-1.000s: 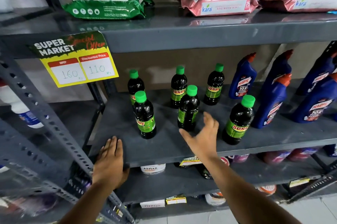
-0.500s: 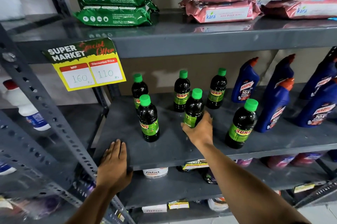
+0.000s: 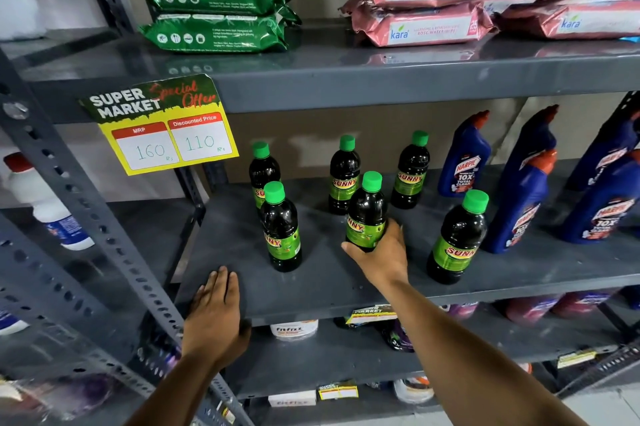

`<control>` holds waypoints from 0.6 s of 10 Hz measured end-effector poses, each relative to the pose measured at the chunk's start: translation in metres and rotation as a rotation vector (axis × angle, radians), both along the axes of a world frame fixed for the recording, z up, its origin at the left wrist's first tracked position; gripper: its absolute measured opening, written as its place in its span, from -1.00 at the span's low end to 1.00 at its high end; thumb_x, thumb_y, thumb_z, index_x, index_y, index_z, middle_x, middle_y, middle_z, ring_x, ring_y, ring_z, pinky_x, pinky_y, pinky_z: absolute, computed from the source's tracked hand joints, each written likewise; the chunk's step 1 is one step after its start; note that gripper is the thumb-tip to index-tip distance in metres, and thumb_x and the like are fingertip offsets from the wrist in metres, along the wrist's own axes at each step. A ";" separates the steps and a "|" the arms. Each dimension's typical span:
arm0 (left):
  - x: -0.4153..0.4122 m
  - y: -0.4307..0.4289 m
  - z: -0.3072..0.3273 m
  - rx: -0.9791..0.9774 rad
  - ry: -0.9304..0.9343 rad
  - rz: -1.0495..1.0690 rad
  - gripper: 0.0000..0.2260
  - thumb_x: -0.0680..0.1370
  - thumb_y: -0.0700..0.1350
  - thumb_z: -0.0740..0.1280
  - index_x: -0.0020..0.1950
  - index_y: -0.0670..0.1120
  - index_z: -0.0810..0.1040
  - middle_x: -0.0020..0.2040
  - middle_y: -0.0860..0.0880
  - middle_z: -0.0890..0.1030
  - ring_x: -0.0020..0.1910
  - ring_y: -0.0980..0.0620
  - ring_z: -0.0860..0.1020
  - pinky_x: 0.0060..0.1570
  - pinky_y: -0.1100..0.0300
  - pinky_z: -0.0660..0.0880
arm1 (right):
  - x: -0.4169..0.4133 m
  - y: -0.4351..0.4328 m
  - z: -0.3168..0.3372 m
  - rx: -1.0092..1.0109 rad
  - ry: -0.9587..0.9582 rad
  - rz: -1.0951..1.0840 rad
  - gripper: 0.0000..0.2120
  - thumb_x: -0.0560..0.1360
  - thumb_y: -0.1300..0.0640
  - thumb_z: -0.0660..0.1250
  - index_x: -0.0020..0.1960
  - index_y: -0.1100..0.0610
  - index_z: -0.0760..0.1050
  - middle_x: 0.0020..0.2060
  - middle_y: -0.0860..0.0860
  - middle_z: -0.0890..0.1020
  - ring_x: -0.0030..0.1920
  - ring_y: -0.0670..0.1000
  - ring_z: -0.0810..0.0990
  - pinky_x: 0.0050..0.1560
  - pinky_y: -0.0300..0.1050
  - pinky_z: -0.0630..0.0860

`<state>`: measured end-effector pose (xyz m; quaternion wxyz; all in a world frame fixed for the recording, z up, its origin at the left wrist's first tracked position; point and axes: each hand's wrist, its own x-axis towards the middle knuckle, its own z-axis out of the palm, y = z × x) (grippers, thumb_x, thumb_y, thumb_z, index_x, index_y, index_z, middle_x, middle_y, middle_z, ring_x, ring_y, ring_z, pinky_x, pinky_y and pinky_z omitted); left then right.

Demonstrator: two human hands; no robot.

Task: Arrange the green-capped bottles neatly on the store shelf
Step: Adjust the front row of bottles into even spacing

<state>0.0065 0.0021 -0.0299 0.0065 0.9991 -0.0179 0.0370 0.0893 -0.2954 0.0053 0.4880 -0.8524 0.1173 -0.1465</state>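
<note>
Six green-capped bottles stand upright on the grey shelf (image 3: 329, 290). The middle front bottle (image 3: 366, 214) is in the right hand (image 3: 381, 257): the thumb lies across the lower label on the left and the fingers wrap round the right side and back, so the grip is closed on its base. A second ago that hand was open in the air in front of the bottle; half a second ago it had just reached it, and now it holds it with the bottle's foot hidden behind the palm, so I cannot tell whether it is touching the shelf.

The left front bottle (image 3: 281, 228) stands just ahead of the back-left bottle (image 3: 262, 171), partly covering it. The back-middle bottle (image 3: 344, 176) and the back-right bottle (image 3: 411, 171) stand along the rear of the shelf, and the right front bottle (image 3: 457, 240) is nearest the front edge on that side. None of these five has moved since the earlier frames.

The left hand (image 3: 216, 318) stays flat, fingers together, palm down over the shelf's front left edge, holding nothing.

Blue cleaner bottles (image 3: 519, 214) fill the right end of the shelf. A yellow price card (image 3: 166, 134) hangs from the shelf above, which carries green packs (image 3: 214, 9) and pink wipe packs (image 3: 433, 2).
</note>
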 end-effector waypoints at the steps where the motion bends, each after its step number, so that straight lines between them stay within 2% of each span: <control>1: 0.000 0.000 0.000 -0.002 -0.002 0.000 -0.23 0.48 0.14 0.17 0.51 -0.19 -0.13 0.56 -0.20 -0.07 0.53 -0.14 -0.09 0.51 -0.01 -0.03 | 0.000 0.000 0.001 0.053 0.025 0.037 -0.19 0.16 -0.04 0.54 0.32 -0.01 0.25 -0.02 -0.16 0.53 0.08 0.03 0.58 -0.09 -0.19 0.47; 2: 0.000 0.001 -0.001 0.009 0.002 -0.001 -0.23 0.48 0.13 0.16 0.51 -0.19 -0.15 0.57 -0.20 -0.09 0.54 -0.13 -0.10 0.52 -0.01 -0.04 | 0.000 0.003 0.001 0.037 0.022 0.075 -0.13 0.14 -0.05 0.57 0.34 0.00 0.23 0.09 -0.12 0.48 0.17 -0.03 0.48 0.08 -0.15 0.46; 3: 0.000 0.001 -0.001 0.010 0.002 0.002 -0.23 0.48 0.14 0.16 0.51 -0.19 -0.15 0.57 -0.20 -0.09 0.54 -0.13 -0.10 0.52 -0.01 -0.04 | 0.000 0.006 0.001 -0.005 0.013 0.020 -0.14 0.15 -0.09 0.60 0.32 0.07 0.29 0.16 -0.01 0.46 0.18 0.02 0.47 0.16 -0.03 0.47; 4: 0.000 0.001 -0.002 0.021 0.009 0.006 -0.21 0.47 0.14 0.19 0.51 -0.19 -0.13 0.56 -0.21 -0.07 0.54 -0.14 -0.08 0.51 -0.02 -0.02 | -0.006 0.007 0.000 0.039 0.012 0.035 -0.33 0.16 0.00 0.56 0.19 0.02 0.35 0.01 -0.03 0.55 0.01 0.03 0.59 -0.06 -0.10 0.52; 6: 0.000 0.003 -0.004 0.024 -0.013 0.001 -0.13 0.37 0.10 0.38 0.50 -0.23 0.03 0.54 -0.25 0.09 0.52 -0.20 0.07 0.48 -0.06 0.09 | -0.036 -0.001 -0.014 0.018 -0.016 0.066 -0.43 0.10 -0.04 0.47 0.04 -0.14 0.31 -0.11 -0.13 0.57 -0.14 -0.15 0.58 -0.27 -0.34 0.42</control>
